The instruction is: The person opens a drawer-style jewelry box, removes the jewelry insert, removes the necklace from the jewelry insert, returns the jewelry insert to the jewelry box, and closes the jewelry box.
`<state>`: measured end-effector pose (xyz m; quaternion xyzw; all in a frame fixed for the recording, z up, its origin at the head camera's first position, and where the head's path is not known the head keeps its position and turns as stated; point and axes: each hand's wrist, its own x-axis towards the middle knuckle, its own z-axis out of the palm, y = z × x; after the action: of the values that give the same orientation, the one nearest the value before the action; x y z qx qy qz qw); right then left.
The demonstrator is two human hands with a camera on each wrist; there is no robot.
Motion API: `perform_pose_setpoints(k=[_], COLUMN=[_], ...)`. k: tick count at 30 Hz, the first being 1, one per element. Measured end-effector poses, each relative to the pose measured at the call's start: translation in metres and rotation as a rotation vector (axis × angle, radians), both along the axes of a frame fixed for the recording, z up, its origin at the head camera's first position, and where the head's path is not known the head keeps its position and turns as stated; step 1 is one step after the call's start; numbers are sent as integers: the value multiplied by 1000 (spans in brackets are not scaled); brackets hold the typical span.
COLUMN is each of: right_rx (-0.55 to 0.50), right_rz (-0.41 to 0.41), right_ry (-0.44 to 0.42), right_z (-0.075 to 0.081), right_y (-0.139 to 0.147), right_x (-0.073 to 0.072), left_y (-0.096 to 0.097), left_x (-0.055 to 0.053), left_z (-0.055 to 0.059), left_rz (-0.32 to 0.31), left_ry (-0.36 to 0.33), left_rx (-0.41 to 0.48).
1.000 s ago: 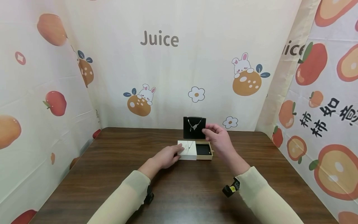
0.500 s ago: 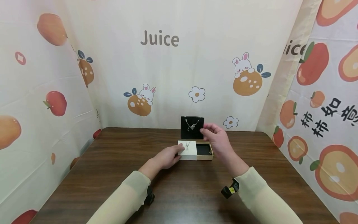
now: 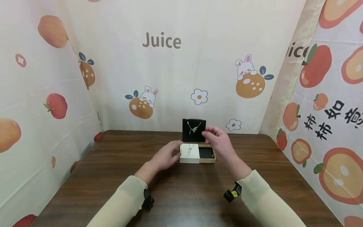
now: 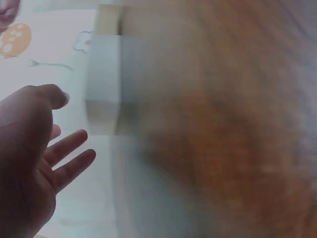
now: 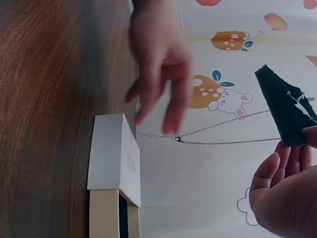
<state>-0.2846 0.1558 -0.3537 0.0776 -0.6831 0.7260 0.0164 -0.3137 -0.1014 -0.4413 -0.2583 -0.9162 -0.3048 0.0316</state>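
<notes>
- Right hand [image 3: 221,142] pinched the card [image 3: 193,130]; left hand [image 3: 166,154] stood loose-fingered beside the box [image 3: 189,153].
- Lettering [image 5: 131,162] was unreadable.
- Desk [image 3: 187,189] stretched both sides, near edge cut off.

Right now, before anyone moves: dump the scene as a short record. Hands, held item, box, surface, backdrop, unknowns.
right_hand: right hand pinches the edge of the black card
left_hand: left hand open, beside the left end of the box, holding nothing
held_item: black card upright, silver necklace on its front, chain hanging loose below
box: white cover, with the drawer partly out on the right; black interior
surface: dark wooden table
backdrop: fruit-and-rabbit print curtain
unknown: whether the chain touches the box
</notes>
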Motion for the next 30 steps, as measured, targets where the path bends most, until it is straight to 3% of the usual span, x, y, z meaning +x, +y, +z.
perform_pose_setpoints(k=[6,16,24,30], right_rx=[-11,-5,-20,-20], right_rz=[-2,1,0,14], right_ry=[0,-8,-2,7], right_z=[-1,-3,-3,-4], right_y=[-1,-3,-3,-4], right_x=[0,-2,-2,-1], left_y=[-3,-1,11,19], left_x=[10,28,40,44], left_z=[31,78,99,105], left_rz=[34,41,47,27], left_ry=[139,463,618,705], left_rx=[161,305,325,306])
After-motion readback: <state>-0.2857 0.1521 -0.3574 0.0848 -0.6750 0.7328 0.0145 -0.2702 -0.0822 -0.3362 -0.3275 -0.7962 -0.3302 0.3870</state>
